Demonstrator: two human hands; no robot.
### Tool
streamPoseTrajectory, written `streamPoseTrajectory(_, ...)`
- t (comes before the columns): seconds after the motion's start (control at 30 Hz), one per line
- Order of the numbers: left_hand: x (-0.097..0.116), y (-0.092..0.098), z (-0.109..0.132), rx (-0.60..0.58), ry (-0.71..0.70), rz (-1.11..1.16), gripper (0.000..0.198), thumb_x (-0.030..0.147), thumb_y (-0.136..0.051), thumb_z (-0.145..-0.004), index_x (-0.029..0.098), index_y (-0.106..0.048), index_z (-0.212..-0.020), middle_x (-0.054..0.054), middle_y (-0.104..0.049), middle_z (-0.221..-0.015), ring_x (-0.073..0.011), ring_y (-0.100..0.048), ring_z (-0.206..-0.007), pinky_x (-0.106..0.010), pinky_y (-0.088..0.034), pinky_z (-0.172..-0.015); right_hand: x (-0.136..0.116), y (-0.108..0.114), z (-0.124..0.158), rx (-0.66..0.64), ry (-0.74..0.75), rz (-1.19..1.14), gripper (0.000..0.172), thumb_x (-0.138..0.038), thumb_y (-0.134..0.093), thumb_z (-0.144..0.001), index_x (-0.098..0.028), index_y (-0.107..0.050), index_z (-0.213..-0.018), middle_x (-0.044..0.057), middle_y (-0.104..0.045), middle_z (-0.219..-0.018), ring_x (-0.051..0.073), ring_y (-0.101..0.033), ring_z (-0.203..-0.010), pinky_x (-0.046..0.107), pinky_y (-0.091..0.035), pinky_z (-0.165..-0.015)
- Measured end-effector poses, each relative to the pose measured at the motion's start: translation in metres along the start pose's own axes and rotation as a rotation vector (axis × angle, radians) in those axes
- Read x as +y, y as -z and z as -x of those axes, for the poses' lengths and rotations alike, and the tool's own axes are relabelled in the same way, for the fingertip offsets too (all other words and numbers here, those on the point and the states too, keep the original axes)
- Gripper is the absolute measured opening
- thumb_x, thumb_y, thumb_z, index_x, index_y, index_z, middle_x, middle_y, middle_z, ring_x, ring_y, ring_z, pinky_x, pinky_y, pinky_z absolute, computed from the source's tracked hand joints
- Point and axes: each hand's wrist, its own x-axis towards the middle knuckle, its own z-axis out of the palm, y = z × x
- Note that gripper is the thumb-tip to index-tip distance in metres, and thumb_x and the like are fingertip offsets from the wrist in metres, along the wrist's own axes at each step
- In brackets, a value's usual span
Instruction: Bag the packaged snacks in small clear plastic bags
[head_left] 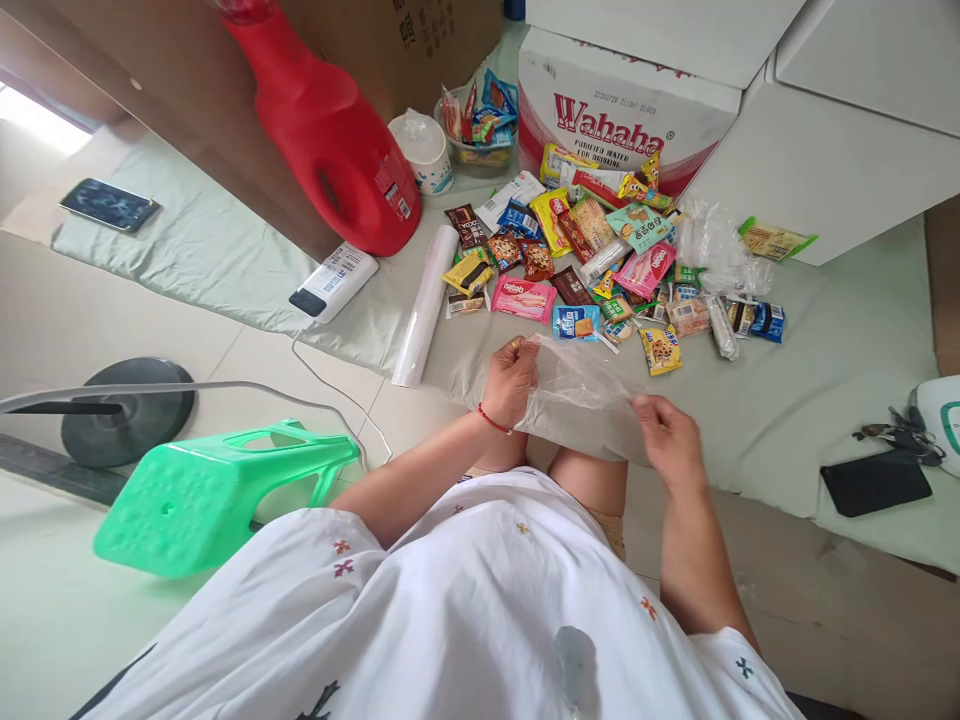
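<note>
A clear plastic bag (581, 378) is stretched between my two hands, above my lap at the cloth's front edge. My left hand (513, 382), with a red string bracelet at the wrist, pinches the bag's left side. On the other side, my right hand (667, 440) grips the bag's right edge between thumb and fingers. Just beyond the bag lies a heap of small wrapped snacks, among them a yellow cookie packet (661, 350), a blue packet (576, 322) and a pink wafer packet (523, 298). A roll of clear plastic bags (424, 305) lies left of the heap.
Behind the snacks stand a Wahaha carton (626, 110), a clear tub of snacks (480, 130), a paper cup (422, 150) and a red jug (330, 130). Crumpled plastic (720, 250) lies right of the heap. A green stool (180, 500) lies tipped at left; a black pouch (876, 482) is at right.
</note>
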Motion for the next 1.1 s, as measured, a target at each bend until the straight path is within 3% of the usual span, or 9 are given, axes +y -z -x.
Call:
streamPoseTrajectory(0.1,-0.001,0.0,0.004,-0.007,-0.011,-0.066,0.058,0.064,-0.073,-0.084,0.023,-0.034,-0.07,0.009,-0.027,-0.056,-0.0066,-0.026,-0.049,-0.023,-0.022,-0.049,-0.008,-0.027,-0.009,-0.1,0.007,-0.043,0.044,-0.064,-0.078,-0.077,-0.022,-0.078,-0.091,0.0,-0.062,-0.07,0.015,-0.052,-0.066,0.028,-0.044,-0.065)
streamPoseTrajectory(0.2,0.003,0.008,0.009,-0.104,-0.015,-0.181,0.056,0.057,-0.081,-0.076,0.022,-0.037,-0.071,0.009,-0.03,-0.061,-0.0065,-0.026,-0.054,-0.023,-0.021,-0.052,-0.009,-0.035,-0.021,0.031,0.038,-0.236,0.035,-0.055,-0.08,-0.078,-0.022,-0.076,-0.085,-0.002,-0.061,-0.072,0.013,-0.047,-0.066,0.026,-0.042,-0.065)
streamPoseTrajectory(0.37,0.013,0.029,0.013,-0.38,0.071,-0.347,0.051,0.028,-0.089,-0.059,0.021,-0.041,-0.075,0.01,-0.034,-0.064,-0.0061,-0.028,-0.058,-0.022,-0.021,-0.055,-0.015,-0.003,-0.042,0.193,0.06,-0.429,0.029,-0.046,-0.084,-0.076,-0.021,-0.072,-0.084,-0.002,-0.064,-0.077,0.012,-0.052,-0.071,0.025,-0.044,-0.068)
streamPoseTrajectory(0.47,0.012,0.037,0.01,-0.42,0.096,-0.382,0.042,0.018,-0.081,-0.058,0.022,-0.044,-0.078,0.01,-0.036,-0.064,-0.0066,-0.03,-0.057,-0.022,-0.023,-0.055,-0.028,0.021,-0.048,0.192,0.095,-0.433,0.028,-0.045,-0.086,-0.076,-0.022,-0.072,-0.084,-0.002,-0.064,-0.078,0.012,-0.055,-0.073,0.025,-0.047,-0.071)
streamPoseTrajectory(0.7,0.022,0.06,0.001,-0.401,0.039,-0.567,0.025,0.016,-0.079,-0.062,0.017,-0.069,-0.084,0.002,-0.06,-0.074,-0.0102,-0.047,-0.064,-0.022,-0.035,-0.059,-0.051,0.06,-0.042,0.01,-0.065,-0.577,0.041,-0.051,-0.092,-0.068,-0.025,-0.064,-0.082,-0.003,-0.064,-0.074,0.013,-0.06,-0.061,0.027,-0.053,-0.054)
streamPoseTrajectory(0.8,0.029,0.071,0.005,-0.391,0.149,-0.346,0.026,0.026,-0.084,-0.066,0.017,-0.065,-0.082,0.0,-0.064,-0.079,-0.0117,-0.057,-0.072,-0.022,-0.044,-0.066,-0.042,0.066,-0.035,-0.1,-0.176,-0.528,0.045,-0.053,-0.093,-0.066,-0.023,-0.063,-0.082,-0.002,-0.066,-0.072,0.011,-0.057,-0.052,0.023,-0.048,-0.045)
streamPoseTrajectory(0.93,0.023,0.066,0.006,-0.199,0.362,0.047,0.037,0.029,-0.082,-0.073,0.021,-0.051,-0.091,0.0,-0.066,-0.083,-0.0151,-0.069,-0.076,-0.031,-0.057,-0.074,-0.022,0.052,-0.038,-0.174,-0.248,-0.469,0.05,-0.055,-0.094,-0.062,-0.023,-0.062,-0.082,-0.001,-0.069,-0.074,0.01,-0.057,-0.051,0.022,-0.048,-0.043)
streamPoseTrajectory(1.0,0.013,0.058,0.0,-0.067,0.358,0.01,0.03,0.025,-0.075,-0.08,0.022,-0.047,-0.091,0.005,-0.062,-0.074,-0.0113,-0.063,-0.061,-0.028,-0.056,-0.066,-0.014,0.039,-0.048,-0.154,-0.249,-0.45,0.05,-0.055,-0.094,-0.061,-0.023,-0.061,-0.082,-0.001,-0.07,-0.073,0.011,-0.058,-0.053,0.022,-0.05,-0.044)
streamPoseTrajectory(1.1,-0.001,0.049,-0.012,0.032,0.176,-0.245,0.017,0.018,-0.062,-0.089,0.023,-0.046,-0.09,0.009,-0.052,-0.059,-0.0089,-0.049,-0.044,-0.022,-0.044,-0.053,-0.006,0.024,-0.07,-0.105,-0.23,-0.405,0.046,-0.053,-0.093,-0.062,-0.024,-0.062,-0.08,-0.001,-0.07,-0.072,0.012,-0.058,-0.052,0.023,-0.05,-0.044)
